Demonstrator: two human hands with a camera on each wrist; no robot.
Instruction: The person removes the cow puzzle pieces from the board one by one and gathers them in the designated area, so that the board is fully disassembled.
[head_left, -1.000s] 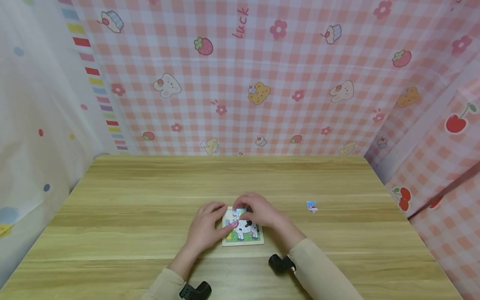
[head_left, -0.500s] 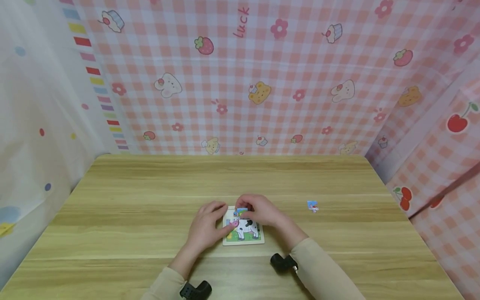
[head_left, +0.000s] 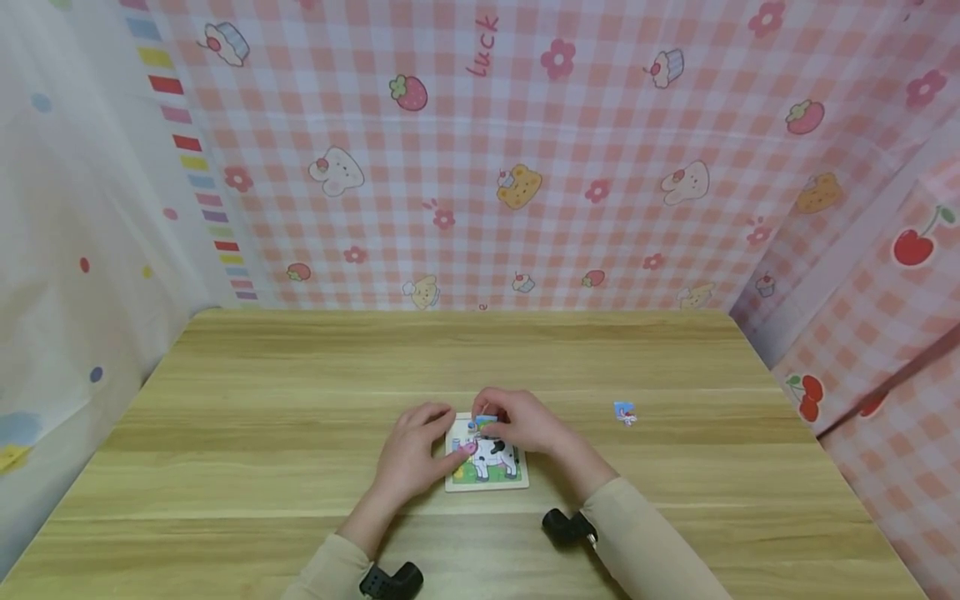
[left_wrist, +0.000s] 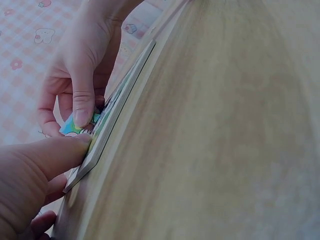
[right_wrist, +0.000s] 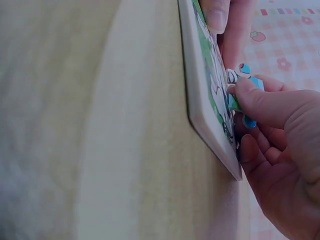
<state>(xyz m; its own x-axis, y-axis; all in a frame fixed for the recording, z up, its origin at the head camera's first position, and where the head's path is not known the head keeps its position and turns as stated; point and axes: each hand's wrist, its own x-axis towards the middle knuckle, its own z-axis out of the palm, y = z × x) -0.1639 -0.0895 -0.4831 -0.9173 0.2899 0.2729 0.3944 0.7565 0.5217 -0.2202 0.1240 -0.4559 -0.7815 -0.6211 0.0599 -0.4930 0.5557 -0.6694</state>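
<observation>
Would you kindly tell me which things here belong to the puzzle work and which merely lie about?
In use: square cow-picture puzzle board, steadied by left hand; blue puzzle piece, pinched by right hand.

Lying about: small blue loose piece on wooden table; pink checked cloth.

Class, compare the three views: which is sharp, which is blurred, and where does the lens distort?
Head view: evenly lit, sharp, the table edges splayed by the wide lens. Left wrist view: tabletop blurred, puzzle board edge clearer. Right wrist view: near wood soft, the puzzle piece and right hand sharper.
</observation>
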